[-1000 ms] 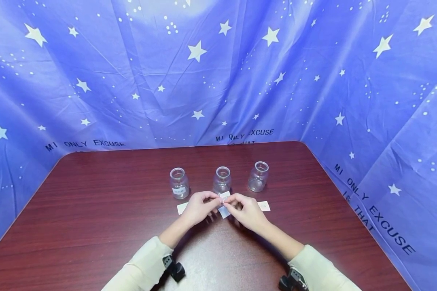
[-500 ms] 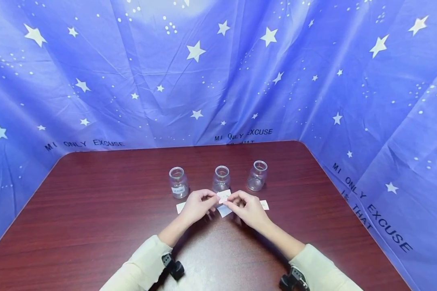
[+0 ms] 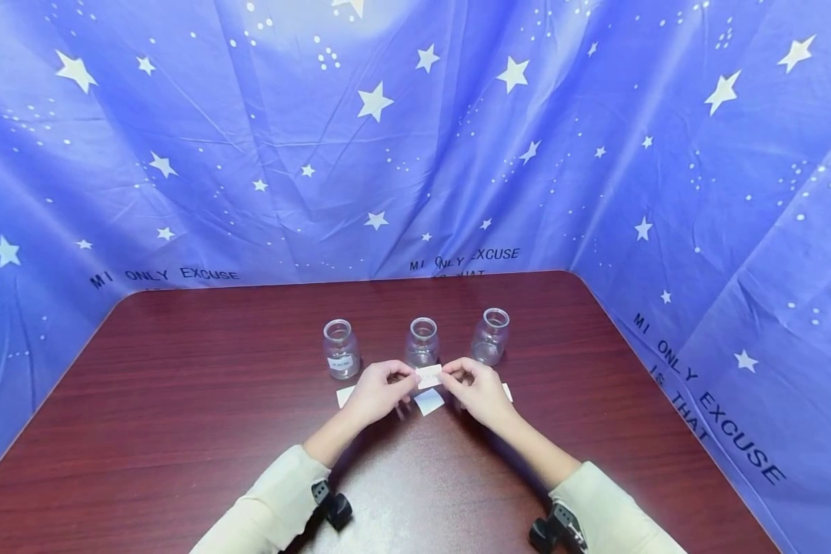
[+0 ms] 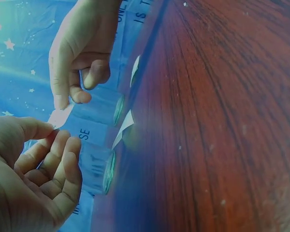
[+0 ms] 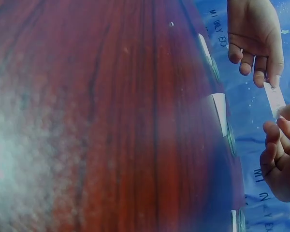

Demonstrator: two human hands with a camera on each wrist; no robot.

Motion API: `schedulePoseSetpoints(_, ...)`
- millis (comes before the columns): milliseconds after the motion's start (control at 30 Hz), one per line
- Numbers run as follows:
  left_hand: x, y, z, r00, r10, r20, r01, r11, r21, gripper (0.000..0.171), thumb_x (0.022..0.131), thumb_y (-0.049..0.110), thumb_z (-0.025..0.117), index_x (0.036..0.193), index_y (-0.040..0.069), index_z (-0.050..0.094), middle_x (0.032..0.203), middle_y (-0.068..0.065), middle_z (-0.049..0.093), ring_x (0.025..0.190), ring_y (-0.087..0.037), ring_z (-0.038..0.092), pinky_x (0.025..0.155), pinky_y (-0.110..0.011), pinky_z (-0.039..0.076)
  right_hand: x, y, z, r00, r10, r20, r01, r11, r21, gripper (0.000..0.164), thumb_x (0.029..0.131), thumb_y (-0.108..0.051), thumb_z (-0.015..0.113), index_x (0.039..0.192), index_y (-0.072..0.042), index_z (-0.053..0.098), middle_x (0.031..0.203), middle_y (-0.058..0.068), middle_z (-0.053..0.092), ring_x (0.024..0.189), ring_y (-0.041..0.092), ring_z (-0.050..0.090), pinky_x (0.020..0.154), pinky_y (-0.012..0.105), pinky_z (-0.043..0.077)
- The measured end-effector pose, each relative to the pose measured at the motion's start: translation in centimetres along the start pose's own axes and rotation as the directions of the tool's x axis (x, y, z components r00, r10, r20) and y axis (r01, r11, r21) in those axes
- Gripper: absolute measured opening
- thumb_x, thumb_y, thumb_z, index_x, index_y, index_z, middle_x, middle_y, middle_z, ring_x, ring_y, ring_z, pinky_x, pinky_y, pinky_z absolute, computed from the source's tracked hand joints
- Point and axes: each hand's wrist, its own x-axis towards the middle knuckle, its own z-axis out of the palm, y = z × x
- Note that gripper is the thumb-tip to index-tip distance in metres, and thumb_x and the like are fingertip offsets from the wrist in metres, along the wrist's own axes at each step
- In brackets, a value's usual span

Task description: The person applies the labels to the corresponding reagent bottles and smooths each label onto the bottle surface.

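Note:
Between both hands a small white label (image 3: 429, 376) with faint print is held flat, just in front of the middle glass jar (image 3: 423, 341). My left hand (image 3: 381, 391) pinches its left end with thumb and forefinger. At the other end, my right hand (image 3: 483, 394) pinches it the same way. A pale slip of paper (image 3: 429, 402) lies on the table under the label, one edge lifted. In the right wrist view the label (image 5: 274, 100) spans the gap between the two hands; the left wrist view shows the label (image 4: 61, 116) too.
The left glass jar (image 3: 340, 348) bears a printed label; the right glass jar (image 3: 491, 337) stands beyond my right hand. Partly hidden paper slips lie by the left hand (image 3: 344, 396) and right hand (image 3: 508, 392). A starry blue curtain (image 3: 284, 154) borders the wooden table (image 3: 201, 369).
The label, earlier tilted and mostly covered by fingertips, now lies level between the hands. My right fingers have shifted slightly outward to its right end, while the left hand has barely moved.

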Motion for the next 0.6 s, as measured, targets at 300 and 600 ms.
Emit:
schedulePoseSetpoints(300,0.4,-0.1,0.0,0.999,0.009,-0.036,-0.008,1.0,0.027,0.012,0.082,0.012,0.067,0.088,0.002,0.068,0.073,-0.014,0.069,0.058,-0.009,0.061,0.052,-0.018,0.045,0.3,0.3,0.1,1.0,0.007,0.012,-0.007,0.999,0.032,0.011,0.085,-0.014,0.067,0.089,-0.003,0.066,0.069,0.009,0.062,0.042,0.003,0.045,0.04,0.019,0.037)
schedulePoseSetpoints(600,0.7,-0.1,0.1,0.996,-0.011,-0.092,0.015,0.999,0.041,0.012,0.08,0.01,0.07,0.086,0.001,0.069,0.073,-0.012,0.07,0.056,-0.012,0.06,0.049,-0.018,0.044,-0.1,-2.2,-0.3,1.0,0.011,0.021,-0.011,1.0,0.021,0.011,0.086,-0.007,0.064,0.09,0.004,0.065,0.07,0.023,0.061,0.043,-0.001,0.041,0.041,0.012,0.032)
